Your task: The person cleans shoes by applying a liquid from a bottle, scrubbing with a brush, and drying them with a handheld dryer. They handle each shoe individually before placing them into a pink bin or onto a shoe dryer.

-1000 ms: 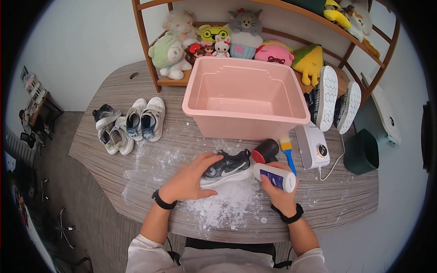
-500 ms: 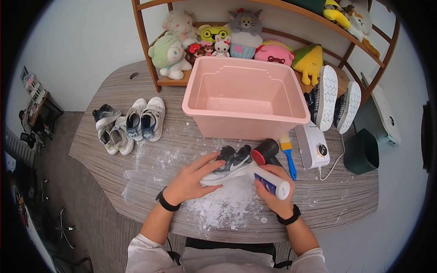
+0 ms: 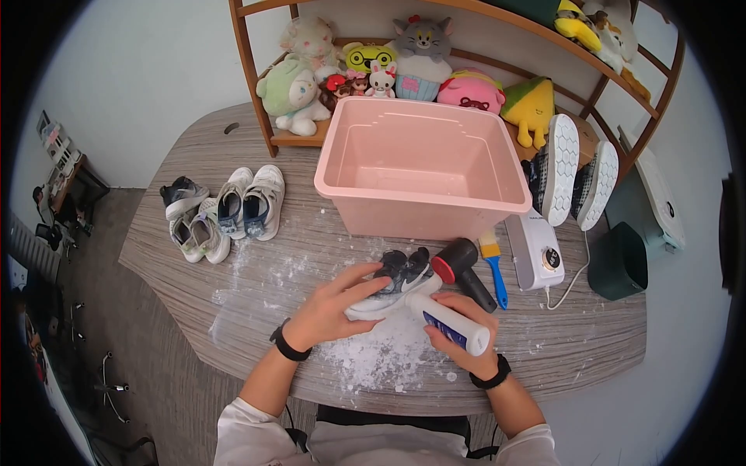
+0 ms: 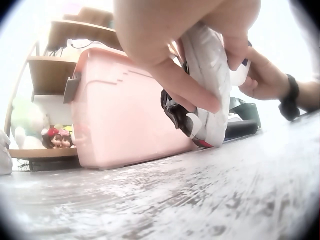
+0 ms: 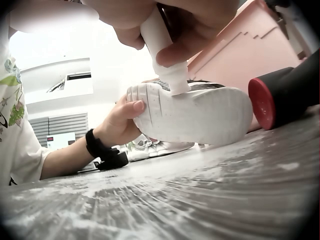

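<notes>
My left hand (image 3: 330, 314) grips a dark sneaker (image 3: 396, 268) with a white swoosh by its toe end, fingers over the upper and thumb on the sole side. The shoe is tipped on its side, its white sole (image 5: 205, 115) facing the right wrist camera. In my right hand (image 3: 474, 361) is a white squeeze bottle (image 3: 458, 322) with a blue label, held neck-down at a slant. The bottle's applicator tip (image 5: 179, 86) meets the edge of the sole in the right wrist view. White residue (image 3: 373, 357) is spread over the table below the shoe.
A pink bin (image 3: 423, 213) stands behind the shoe. Close on the right are a black tool with a red end (image 3: 462, 260), a blue-handled brush (image 3: 497, 276) and a white shoe dryer (image 3: 536, 256) bearing shoes. Several other shoes (image 3: 225, 213) stand at the left.
The sneaker has tipped over, turning its sole toward me. My right hand has brought the bottle left and nearer to me, along the sole. More of the black tool's handle now shows.
</notes>
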